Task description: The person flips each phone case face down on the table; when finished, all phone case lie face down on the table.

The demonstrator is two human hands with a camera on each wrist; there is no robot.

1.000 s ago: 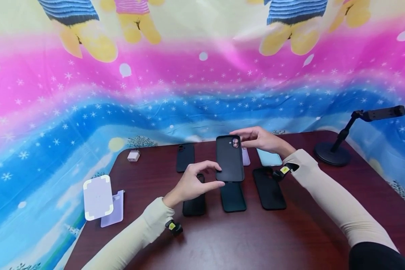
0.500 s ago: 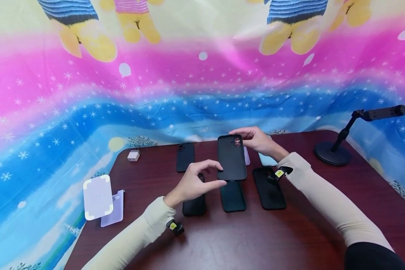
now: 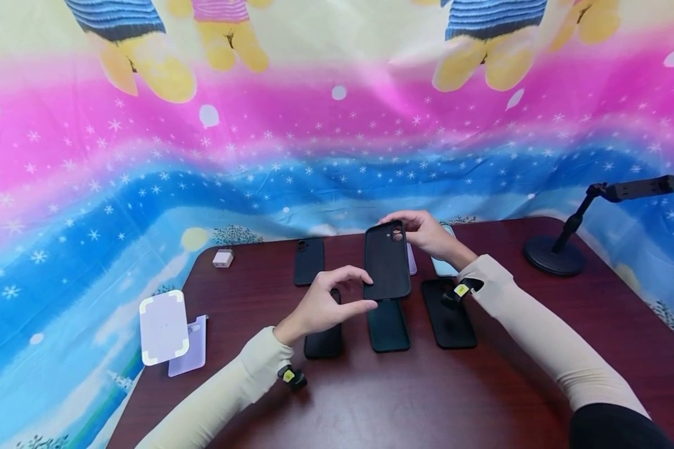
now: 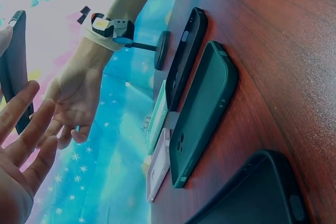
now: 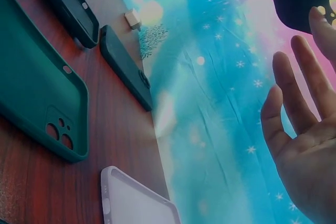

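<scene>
1. Case (image 3: 384,262) is held above the tabletop (image 3: 427,393), toward its far edge.
2. Left grip (image 3: 320,304) and right grip (image 3: 429,237) pinch its opposite corners.
3. Light pinching could let it slip onto the green case (image 3: 389,327).

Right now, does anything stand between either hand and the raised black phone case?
Nothing visible does: the left hand holds the black phone case near its lower left corner, the right hand near its upper right. The green case lies below, blocking neither.
</scene>
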